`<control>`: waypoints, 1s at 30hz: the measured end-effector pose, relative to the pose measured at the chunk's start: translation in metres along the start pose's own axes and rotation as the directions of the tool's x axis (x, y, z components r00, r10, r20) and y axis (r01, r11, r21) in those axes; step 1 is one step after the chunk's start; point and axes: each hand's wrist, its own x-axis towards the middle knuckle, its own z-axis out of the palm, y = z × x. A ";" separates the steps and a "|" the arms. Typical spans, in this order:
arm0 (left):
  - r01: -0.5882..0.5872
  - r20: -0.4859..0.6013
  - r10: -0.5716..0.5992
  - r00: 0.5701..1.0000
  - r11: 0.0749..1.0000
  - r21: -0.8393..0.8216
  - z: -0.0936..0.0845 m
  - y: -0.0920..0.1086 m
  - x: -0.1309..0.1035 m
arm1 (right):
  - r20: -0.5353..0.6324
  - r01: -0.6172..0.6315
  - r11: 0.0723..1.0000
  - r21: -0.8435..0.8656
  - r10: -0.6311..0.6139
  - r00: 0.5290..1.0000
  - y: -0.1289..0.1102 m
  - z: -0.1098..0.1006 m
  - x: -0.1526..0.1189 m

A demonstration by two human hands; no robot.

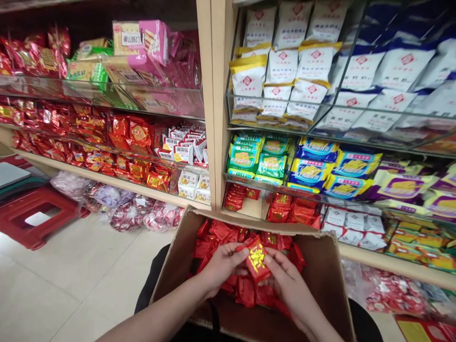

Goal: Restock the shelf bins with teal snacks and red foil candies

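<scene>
Between my two hands is a small red packet [257, 259] with gold lettering, its printed face turned up toward me. My left hand [225, 266] pinches its left edge with thumb and fingers. The right edge is gripped by my right hand [281, 273], thumb on top. Both hands are over an open cardboard box [322, 266], which sits in front of me between my dark-clothed legs. Inside the box lies a heap of similar red packets [245, 292], partly hidden by my hands.
Shelves with clear fronts hold red packets [281, 206], white packs [283, 66], green packs [272, 164] and pink packs [153, 35]. A wooden post [213, 104] divides them. Bagged goods [128, 213] lie on the tiled floor beneath. A red stool [39, 209] stands at left.
</scene>
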 end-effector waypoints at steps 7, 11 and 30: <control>-0.115 0.030 0.112 0.993 0.980 0.162 -0.005 0.015 0.000 | 0.170 0.179 0.947 -0.267 -0.137 0.976 -0.003 0.000 0.000; -0.181 0.053 0.174 0.983 0.953 0.242 -0.001 0.025 -0.007 | 0.181 0.208 0.874 -0.440 -0.141 0.973 -0.012 -0.002 -0.002; -0.045 0.102 0.605 0.789 -0.109 0.993 -0.101 0.089 0.047 | 0.064 0.048 -0.190 -0.981 -0.080 0.995 -0.069 0.018 0.189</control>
